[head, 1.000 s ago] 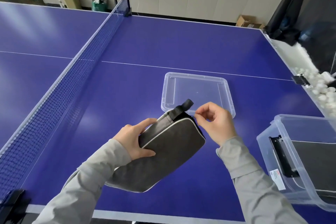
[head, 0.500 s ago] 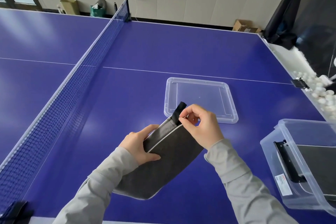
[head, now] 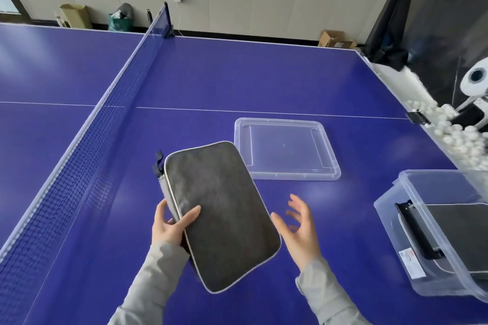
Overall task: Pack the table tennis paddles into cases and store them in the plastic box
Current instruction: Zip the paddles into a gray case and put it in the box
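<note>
A dark grey paddle case (head: 220, 215) with pale piping is held flat above the blue table, its broad face turned up. My left hand (head: 171, 224) grips its left edge, thumb on top and fingers underneath. My right hand (head: 298, 229) hovers just right of the case with fingers spread, touching nothing. The clear plastic box (head: 412, 221) stands at the right edge of the view with another dark case (head: 459, 235) inside. No bare paddle is visible.
The box's clear lid (head: 327, 166) lies flat on the table behind the case. The net (head: 87, 145) runs along the left. A trough of white balls (head: 454, 134) and a ball machine sit beyond the table's right edge.
My right hand let go of the zipper end and drew back to the right, opening. The left hand turned the case so its broad face points up.
</note>
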### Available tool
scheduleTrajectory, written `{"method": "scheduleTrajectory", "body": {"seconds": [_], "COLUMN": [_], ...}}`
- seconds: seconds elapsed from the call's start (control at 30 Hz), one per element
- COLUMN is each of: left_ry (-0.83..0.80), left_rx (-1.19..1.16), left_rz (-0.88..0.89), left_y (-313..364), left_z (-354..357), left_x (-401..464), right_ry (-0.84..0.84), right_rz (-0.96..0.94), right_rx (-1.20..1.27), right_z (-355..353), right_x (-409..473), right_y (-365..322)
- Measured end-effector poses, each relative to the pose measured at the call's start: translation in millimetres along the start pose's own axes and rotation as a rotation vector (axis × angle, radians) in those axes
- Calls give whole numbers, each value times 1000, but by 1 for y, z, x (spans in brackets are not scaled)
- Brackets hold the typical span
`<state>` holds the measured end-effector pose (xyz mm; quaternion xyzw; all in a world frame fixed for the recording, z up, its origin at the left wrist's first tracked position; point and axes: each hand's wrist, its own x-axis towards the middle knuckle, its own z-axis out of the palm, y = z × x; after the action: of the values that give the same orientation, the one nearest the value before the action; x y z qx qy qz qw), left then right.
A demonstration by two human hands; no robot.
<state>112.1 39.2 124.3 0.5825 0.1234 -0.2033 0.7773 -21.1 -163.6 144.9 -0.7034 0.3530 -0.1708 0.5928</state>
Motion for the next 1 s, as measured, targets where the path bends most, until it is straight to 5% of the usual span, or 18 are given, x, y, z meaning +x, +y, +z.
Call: {"method": "scheduleTrajectory", "body": {"seconds": [0.23,0.6,0.87,1.0], "left_ry": [-15,-236,-373,-444], "left_rx": [-296,-150,-22,115], "left_rz": [-95,-262,-431,-300], "left_y": [-26,-50,-37,-18], "left_z": [27,58,44,58], "left_x": [14,3,7,14], "right_ry": [-43,294,312,275], "right_rz": [349,321,285,277], "right_rx": [648,654,623,617], "right_z": [29,-5,-90,-147], "right_x": [-20,-24,-45,-59], "right_y": [1,13,23,30]}}
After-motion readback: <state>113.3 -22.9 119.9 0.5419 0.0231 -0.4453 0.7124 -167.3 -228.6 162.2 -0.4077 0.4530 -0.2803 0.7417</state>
